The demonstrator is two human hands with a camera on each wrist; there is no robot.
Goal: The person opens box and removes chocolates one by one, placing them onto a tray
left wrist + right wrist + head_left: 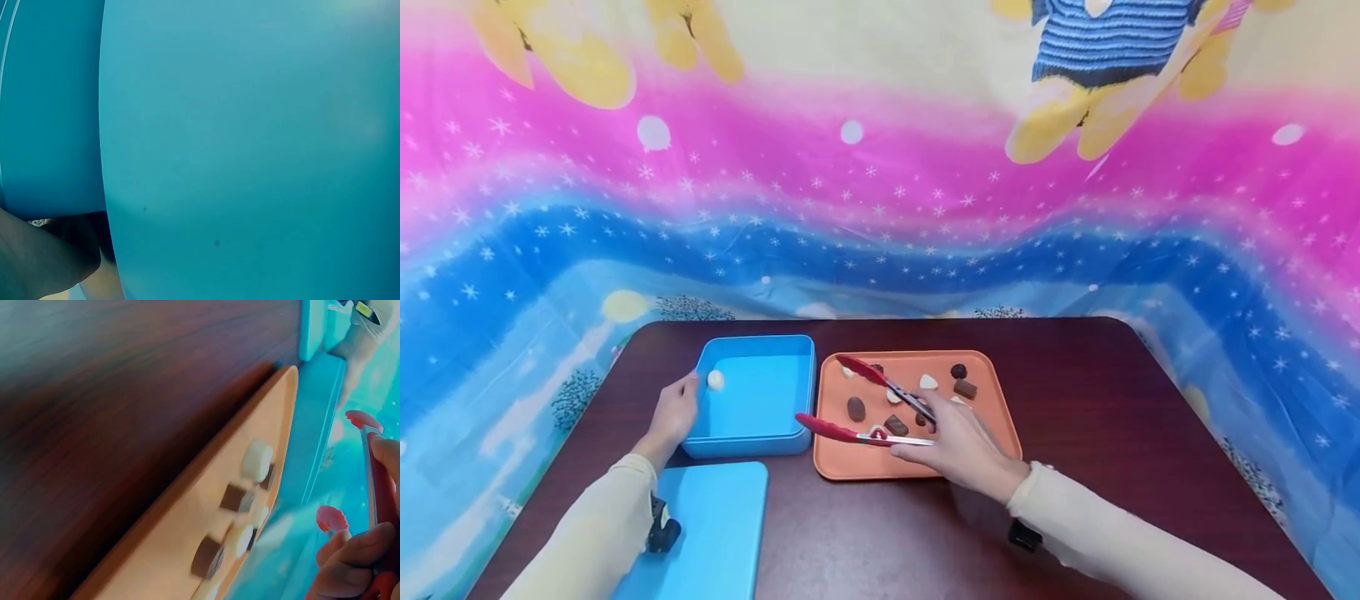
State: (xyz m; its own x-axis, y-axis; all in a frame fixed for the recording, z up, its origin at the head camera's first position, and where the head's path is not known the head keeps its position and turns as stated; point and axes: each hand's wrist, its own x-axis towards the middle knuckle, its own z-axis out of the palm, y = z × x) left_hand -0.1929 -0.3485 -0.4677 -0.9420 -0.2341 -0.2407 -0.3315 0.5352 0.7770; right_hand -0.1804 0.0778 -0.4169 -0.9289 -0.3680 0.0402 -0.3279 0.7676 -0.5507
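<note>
My left hand [673, 412] grips the left wall of a blue square box [756, 446], its fingertips at the rim. One small white piece [716, 380] lies inside the box near that wall. In my right hand [962, 442] is a pair of tongs [863, 370] with red tips and metal arms. The tongs' arms are spread, with nothing pinched between the tips; one tip overlaps the box's right edge in the head view. Under the tongs, an orange tray [865, 468] bears several brown and white chocolate-like pieces, among them a brown oval one [856, 408].
A flat blue lid [715, 517] lies in front of the box, under my left forearm. The tray stands close to the box's right side. The dark wooden table [1097, 408] extends to the right, and a printed cloth [880, 200] hangs behind it.
</note>
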